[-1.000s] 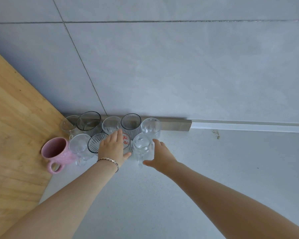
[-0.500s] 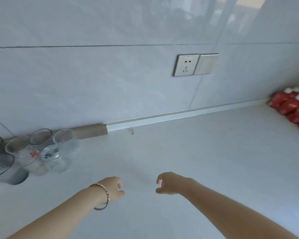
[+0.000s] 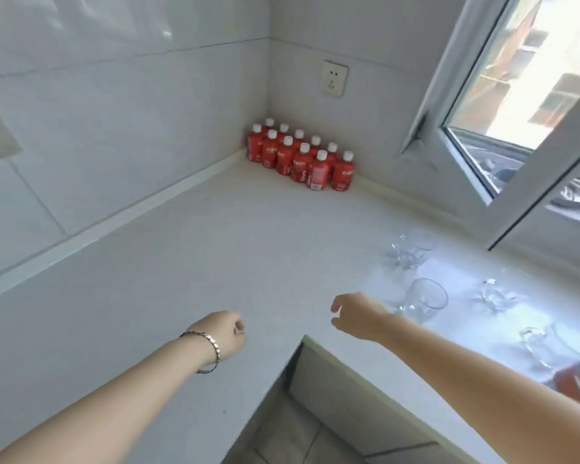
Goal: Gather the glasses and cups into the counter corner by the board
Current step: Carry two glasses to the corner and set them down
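Several clear glasses stand on the sunlit right stretch of the white counter (image 3: 215, 262) under the window. One tumbler (image 3: 424, 299) is just right of my right hand (image 3: 359, 316); a stemmed glass (image 3: 407, 254) is behind it, and more glasses (image 3: 494, 296) (image 3: 533, 339) lie further right. My right hand hovers with fingers loosely curled and apart, holding nothing, a short way left of the tumbler. My left hand (image 3: 225, 333), with a bracelet at the wrist, floats over the counter, fingers curled in, empty. The board and the gathered glasses are out of view.
Several red bottles with white caps (image 3: 302, 159) are packed into the far wall corner. A wall socket (image 3: 334, 78) is above them. An open window frame (image 3: 516, 162) juts over the right counter. The counter's inner edge (image 3: 302, 339) drops to the floor below. A reddish object (image 3: 576, 383) sits at the far right.
My view has swung right, from the glasses grouped beside the board to the window-side counter. Both hands left the grouped glasses and moved right, empty.
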### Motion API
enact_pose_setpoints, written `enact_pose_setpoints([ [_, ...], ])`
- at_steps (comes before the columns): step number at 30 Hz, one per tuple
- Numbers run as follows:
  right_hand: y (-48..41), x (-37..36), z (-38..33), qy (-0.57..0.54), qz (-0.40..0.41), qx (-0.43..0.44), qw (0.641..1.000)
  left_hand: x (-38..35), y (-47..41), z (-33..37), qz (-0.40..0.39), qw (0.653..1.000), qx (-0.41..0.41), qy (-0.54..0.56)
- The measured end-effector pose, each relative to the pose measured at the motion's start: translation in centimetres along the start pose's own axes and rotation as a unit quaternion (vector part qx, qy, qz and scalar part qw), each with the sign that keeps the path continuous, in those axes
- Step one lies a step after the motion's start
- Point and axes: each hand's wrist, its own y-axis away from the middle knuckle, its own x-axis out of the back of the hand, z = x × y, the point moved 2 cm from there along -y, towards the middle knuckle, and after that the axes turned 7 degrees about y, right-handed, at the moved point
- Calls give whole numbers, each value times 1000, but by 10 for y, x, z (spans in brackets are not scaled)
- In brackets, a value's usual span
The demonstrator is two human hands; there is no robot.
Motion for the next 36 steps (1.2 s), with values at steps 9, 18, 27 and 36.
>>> enact_pose_setpoints([
  [9, 4, 31, 189, -47, 104, -164, 980, -43, -67, 159, -43, 994, -91, -43],
  [18, -48, 12, 208, -123, 29, -136, 983, -48, -156, 233, -80, 981, -143, -101],
  [27, -68, 39, 241, -165, 40, -221, 960, -67, -256, 361, -107, 948, -281, -100],
  [36, -74, 55, 255, -186, 61, -242, 950, -86, -302, 400, -169, 911, -306, -220],
])
